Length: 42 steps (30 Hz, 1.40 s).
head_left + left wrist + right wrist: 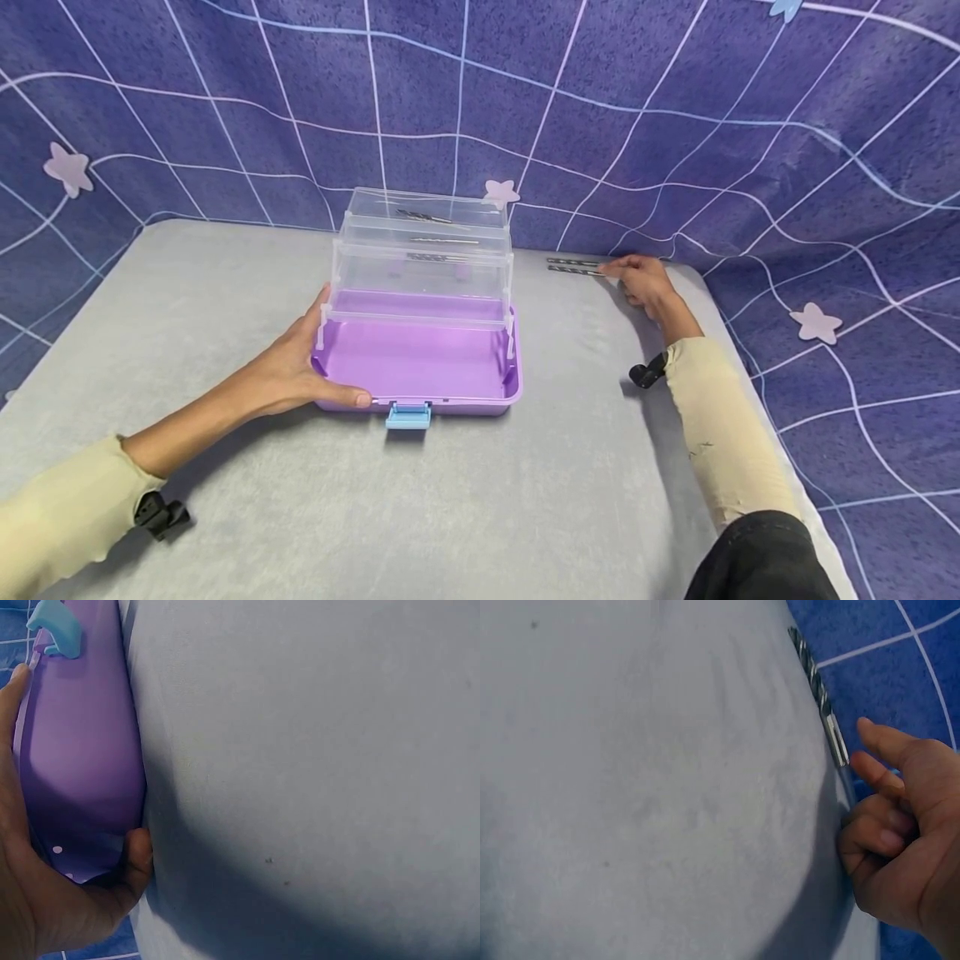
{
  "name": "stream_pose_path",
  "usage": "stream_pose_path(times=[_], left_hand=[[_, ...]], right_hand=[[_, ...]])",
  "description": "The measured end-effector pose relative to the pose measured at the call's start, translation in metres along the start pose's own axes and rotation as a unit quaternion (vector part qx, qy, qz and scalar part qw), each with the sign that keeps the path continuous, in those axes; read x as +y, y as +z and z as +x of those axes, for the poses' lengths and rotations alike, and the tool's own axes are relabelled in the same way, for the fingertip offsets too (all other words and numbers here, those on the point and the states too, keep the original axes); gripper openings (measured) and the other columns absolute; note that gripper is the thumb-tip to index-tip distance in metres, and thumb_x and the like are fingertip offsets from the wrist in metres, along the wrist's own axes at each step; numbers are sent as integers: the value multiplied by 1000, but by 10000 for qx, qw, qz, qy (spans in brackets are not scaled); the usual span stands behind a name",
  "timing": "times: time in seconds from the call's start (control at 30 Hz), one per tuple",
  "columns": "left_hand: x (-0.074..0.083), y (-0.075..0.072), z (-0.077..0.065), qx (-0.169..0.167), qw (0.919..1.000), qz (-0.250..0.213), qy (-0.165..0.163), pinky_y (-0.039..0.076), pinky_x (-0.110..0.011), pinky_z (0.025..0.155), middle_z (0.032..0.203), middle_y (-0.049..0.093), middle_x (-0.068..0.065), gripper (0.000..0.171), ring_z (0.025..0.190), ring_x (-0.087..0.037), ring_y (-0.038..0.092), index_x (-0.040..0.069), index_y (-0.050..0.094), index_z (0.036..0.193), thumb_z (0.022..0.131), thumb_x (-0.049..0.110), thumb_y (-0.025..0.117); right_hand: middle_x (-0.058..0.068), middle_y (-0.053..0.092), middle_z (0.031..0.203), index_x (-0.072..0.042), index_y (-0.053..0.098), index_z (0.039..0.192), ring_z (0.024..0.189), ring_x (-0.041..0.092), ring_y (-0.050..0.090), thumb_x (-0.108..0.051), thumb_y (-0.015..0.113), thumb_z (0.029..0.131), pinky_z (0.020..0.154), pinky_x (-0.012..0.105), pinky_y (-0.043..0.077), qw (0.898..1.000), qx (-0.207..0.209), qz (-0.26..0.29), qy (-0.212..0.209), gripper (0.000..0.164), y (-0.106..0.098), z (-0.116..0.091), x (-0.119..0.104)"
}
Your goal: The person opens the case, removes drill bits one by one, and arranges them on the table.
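Note:
A purple toolbox (416,358) stands open, its clear tiered trays (420,275) raised at the back. My left hand (288,367) holds its left front corner, thumb along the front rim and fingers at the left side. In the left wrist view a bent finger (137,851) wraps low round the purple wall (82,742). Two fluted metal drill bits (572,270) lie side by side at the table's back right. My right hand (640,279) is at their right ends. The right wrist view shows two fingers reaching toward a drill bit's smooth shank (837,742), the others curled.
More drill bits (423,217) lie in the clear trays, one tier above another. A light blue latch (408,416) hangs down at the toolbox front. The grey table (480,508) meets a blue patterned cloth (420,100) behind and at the right.

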<state>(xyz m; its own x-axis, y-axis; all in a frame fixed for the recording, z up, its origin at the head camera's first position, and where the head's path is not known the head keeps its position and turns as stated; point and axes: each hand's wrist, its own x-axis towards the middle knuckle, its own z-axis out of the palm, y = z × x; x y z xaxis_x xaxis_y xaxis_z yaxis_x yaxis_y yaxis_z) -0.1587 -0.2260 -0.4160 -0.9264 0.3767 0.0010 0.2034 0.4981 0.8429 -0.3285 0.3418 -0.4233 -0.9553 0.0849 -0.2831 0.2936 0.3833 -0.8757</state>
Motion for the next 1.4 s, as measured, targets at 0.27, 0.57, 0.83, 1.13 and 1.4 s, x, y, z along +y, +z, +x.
stream_pose_path(times=[0.27,0.57,0.83,1.13,1.4], left_hand=[[-1,1,0,36,9998,-165,38,47,-67,122,175,47,-5,167,140,-34,64,48,-5,180,64,29,114],[0,-1,-1,-57,10000,33,-71,37,-76,129,184,34,-14,170,151,-40,54,42,-16,179,67,37,113],[0,-1,-2,-6,10000,16,-67,37,-75,129,184,34,-10,170,151,-38,54,43,-12,180,66,36,113],[1,0,-1,16,9999,6,-121,33,-75,132,183,36,-11,170,154,-37,52,42,-12,180,65,36,114],[-1,-1,-1,-22,9998,140,-109,35,-78,129,180,39,-17,171,154,-42,52,42,-15,179,66,39,113]], right_hand=[[-17,40,58,-18,75,112,50,3,31,-40,84,103,45,24,27,9996,106,-181,-210,25,8,-7,-20],[-16,44,57,-11,75,115,50,2,34,-38,84,104,46,23,26,9977,-77,-316,-594,31,22,-12,-46],[-20,60,70,-13,82,111,50,0,35,-38,86,100,47,23,31,9919,57,-640,-1093,27,41,-18,-74],[-18,74,92,-15,85,108,91,6,60,-32,88,99,84,25,50,9836,-131,-384,-1759,19,71,-30,-109],[-20,78,92,-12,89,112,90,3,62,-32,89,99,87,23,50,9709,-429,-509,-2300,24,102,-37,-141]])
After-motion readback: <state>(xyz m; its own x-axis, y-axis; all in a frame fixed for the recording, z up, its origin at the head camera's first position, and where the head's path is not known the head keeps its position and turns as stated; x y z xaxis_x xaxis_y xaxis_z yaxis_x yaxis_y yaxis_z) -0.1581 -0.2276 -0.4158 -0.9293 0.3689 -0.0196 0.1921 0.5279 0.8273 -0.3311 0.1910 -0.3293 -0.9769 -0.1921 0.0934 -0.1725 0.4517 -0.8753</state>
